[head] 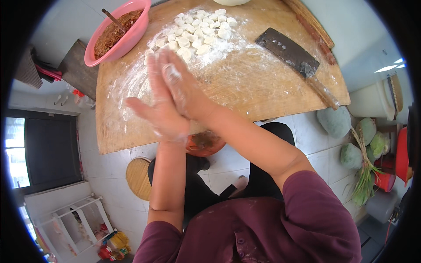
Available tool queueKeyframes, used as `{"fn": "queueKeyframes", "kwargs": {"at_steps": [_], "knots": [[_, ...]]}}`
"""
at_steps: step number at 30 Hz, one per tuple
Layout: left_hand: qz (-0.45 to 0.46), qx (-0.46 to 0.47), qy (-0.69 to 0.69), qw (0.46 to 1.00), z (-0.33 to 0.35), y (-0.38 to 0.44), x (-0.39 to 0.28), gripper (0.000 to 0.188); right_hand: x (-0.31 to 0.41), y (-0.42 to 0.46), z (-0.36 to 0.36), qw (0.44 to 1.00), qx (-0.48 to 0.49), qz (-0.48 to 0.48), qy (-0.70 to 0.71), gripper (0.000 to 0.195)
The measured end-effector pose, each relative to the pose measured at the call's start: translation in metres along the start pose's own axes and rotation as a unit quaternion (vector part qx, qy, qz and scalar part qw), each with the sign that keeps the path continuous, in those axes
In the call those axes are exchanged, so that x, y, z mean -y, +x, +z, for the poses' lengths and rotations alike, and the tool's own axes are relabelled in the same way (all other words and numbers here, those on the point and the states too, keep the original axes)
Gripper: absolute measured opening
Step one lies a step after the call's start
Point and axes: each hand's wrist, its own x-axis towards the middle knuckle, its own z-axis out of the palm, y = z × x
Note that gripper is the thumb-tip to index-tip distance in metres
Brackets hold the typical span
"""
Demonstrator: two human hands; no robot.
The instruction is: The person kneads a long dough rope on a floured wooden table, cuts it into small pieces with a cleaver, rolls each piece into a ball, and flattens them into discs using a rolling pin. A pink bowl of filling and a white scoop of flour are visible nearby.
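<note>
Above the wooden board (227, 85), my left hand (158, 115) lies palm up with its thumb out to the left. My right hand (189, 87) rests across it, palm against palm. Both are dusted with flour and blurred by motion. Whether anything sits between the palms is hidden. Beyond my fingertips, many small pieces of white dough (197, 28) are spread in loose flour. A pink basin (131, 42) of minced brown filling stands at the far left with a handled utensil (113, 20) in it. To the right lies a cleaver (287, 51), its wooden handle (322, 92) towards me.
Wooden strips (314, 29) lie along the board's right edge. A pale bowl (232, 1) shows at the far edge. Below the board are an orange-red rounded object (205, 146) and a round wooden-topped stool (138, 179). Pale green melons (334, 121) and long-leaved greens (363, 184) occupy the right floor.
</note>
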Motion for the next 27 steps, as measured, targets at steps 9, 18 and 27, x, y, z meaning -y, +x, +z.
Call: {"fn": "queueKeyframes", "kwargs": {"at_steps": [9,18,27], "knots": [[0.081,0.011,0.140,0.987,-0.005,0.000,0.011,0.096,0.005,0.006,-0.002,0.994,0.022,0.004,0.107,0.084],[0.100,0.039,0.305,0.946,-0.021,0.009,0.011,0.109,0.034,0.004,-0.002,0.924,0.032,0.144,0.352,0.087],[0.116,-0.004,0.387,0.915,-0.025,0.024,-0.010,0.110,0.032,-0.007,0.009,0.873,0.107,0.207,0.428,0.096]]}}
